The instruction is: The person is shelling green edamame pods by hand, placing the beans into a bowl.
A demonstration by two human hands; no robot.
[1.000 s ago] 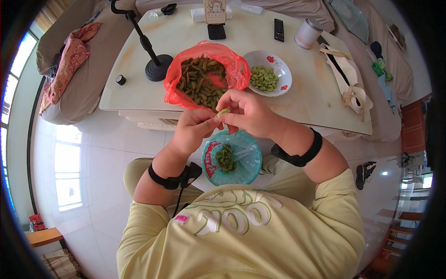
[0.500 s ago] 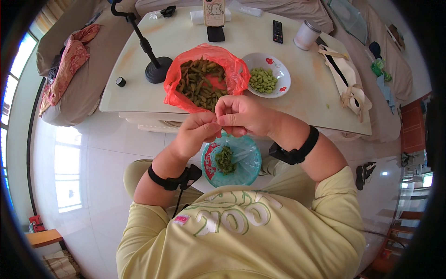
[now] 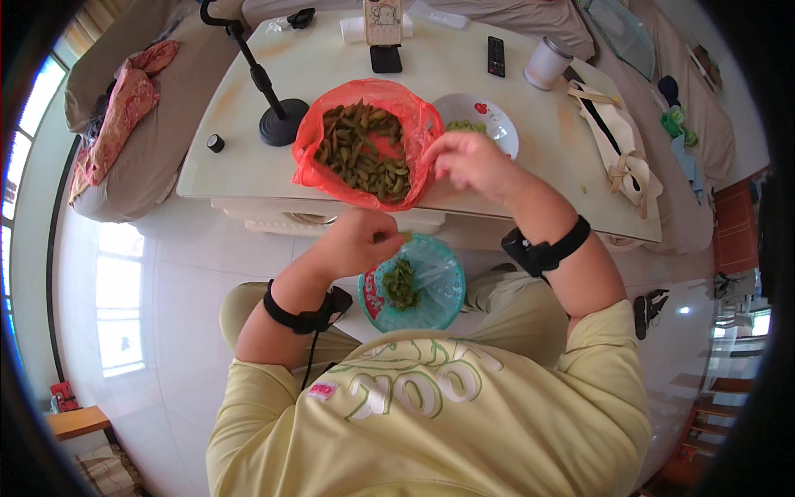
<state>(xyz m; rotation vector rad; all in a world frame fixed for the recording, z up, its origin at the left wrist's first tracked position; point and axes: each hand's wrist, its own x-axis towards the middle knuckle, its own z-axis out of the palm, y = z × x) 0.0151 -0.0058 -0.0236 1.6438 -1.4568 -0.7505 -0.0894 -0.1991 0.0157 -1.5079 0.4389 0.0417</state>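
Note:
My left hand (image 3: pixel 364 242) is closed above the lined bin, with a bit of green soybean pod (image 3: pixel 406 238) showing at its fingertips. My right hand (image 3: pixel 474 166), blurred by motion, hovers between the red plastic bag (image 3: pixel 308 170) and the white bowl (image 3: pixel 503 132); whether its bent fingers hold anything is unclear. Brownish-green soybean pods (image 3: pixel 360 145) fill much of the open bag. Shelled green beans (image 3: pixel 465 127) lie in the bowl, partly hidden behind that hand. Below, green pod shells (image 3: pixel 402 284) sit in the teal bin (image 3: pixel 443 286) between my knees.
On the table (image 3: pixel 546 178) stand a black stand base (image 3: pixel 283 122), a phone (image 3: pixel 383 22) on a holder and a white canister (image 3: pixel 548 64). A remote (image 3: pixel 496 56), a small black cap (image 3: pixel 215 143) and a cream bag (image 3: pixel 617 141) lie there too.
My hands were together over the table edge and have parted. The right moved up and right to the bowl; the left lowered slightly toward the bin with the pod.

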